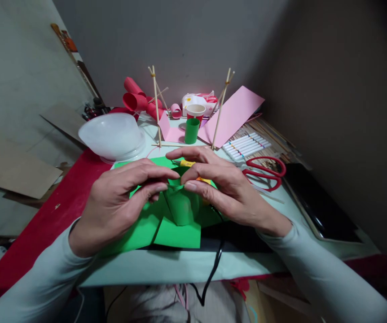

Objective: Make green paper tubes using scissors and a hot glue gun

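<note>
A green paper cup [182, 208] stands in front of me, its rim pinched between both hands. My left hand [122, 197] closes thumb and index finger on the rim's left side. My right hand [223, 184] grips the rim's right side, with its index finger bent over the top. Under the cup lies a small green paper piece [178, 235], on top of larger green sheets [136, 229]. Behind the fingers shows part of a yellow-handled tool [187, 163], mostly hidden; a black cord [217, 258] runs down over the table edge.
Red-handled scissors [264, 172], a marker pack [247, 146] and a black tablet [319, 202] lie to the right. Behind stand a stick frame [156, 107], a green paper tube [191, 131], a red-and-white cup [195, 111] and pink card [235, 112]. A translucent bowl [111, 134] is at left.
</note>
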Action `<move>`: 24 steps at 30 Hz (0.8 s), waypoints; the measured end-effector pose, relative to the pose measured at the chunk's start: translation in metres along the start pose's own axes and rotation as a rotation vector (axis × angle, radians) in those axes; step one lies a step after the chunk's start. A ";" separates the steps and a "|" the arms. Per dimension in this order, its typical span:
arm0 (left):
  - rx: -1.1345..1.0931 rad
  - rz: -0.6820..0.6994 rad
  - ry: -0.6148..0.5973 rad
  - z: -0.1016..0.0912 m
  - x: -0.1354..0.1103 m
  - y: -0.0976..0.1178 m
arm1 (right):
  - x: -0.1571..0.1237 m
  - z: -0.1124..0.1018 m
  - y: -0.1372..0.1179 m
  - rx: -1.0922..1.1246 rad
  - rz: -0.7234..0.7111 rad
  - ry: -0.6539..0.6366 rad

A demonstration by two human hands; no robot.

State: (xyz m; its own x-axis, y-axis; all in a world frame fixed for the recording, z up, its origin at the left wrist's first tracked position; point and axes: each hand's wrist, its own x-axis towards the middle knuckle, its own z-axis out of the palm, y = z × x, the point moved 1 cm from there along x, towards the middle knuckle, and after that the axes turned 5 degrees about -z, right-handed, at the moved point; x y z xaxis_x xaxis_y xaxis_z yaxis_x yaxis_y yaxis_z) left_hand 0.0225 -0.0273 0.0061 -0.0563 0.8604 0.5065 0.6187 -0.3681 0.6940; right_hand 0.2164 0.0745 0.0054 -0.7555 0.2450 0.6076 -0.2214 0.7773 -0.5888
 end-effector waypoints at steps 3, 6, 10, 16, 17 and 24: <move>0.042 0.052 -0.024 0.001 0.002 0.000 | 0.000 0.002 -0.001 -0.023 -0.001 -0.019; 0.063 0.057 -0.026 0.000 0.002 0.000 | 0.001 0.002 -0.003 -0.003 0.021 -0.017; 0.045 0.024 0.012 -0.003 0.001 0.000 | 0.001 -0.002 0.002 0.164 0.182 0.155; 0.061 0.059 0.229 -0.007 -0.002 0.001 | -0.002 0.000 0.030 0.491 0.447 0.498; 0.077 0.089 0.261 -0.006 -0.003 0.001 | -0.002 0.002 0.033 0.554 0.482 0.511; 0.159 0.183 0.487 -0.003 -0.013 -0.005 | -0.002 0.013 0.014 0.601 0.518 0.399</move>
State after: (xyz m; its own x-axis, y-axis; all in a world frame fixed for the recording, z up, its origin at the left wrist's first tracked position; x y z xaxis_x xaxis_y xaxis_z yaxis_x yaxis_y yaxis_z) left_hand 0.0181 -0.0379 -0.0023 -0.2702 0.5103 0.8164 0.7610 -0.4062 0.5058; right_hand 0.2067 0.0773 -0.0113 -0.6046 0.7523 0.2618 -0.2825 0.1049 -0.9535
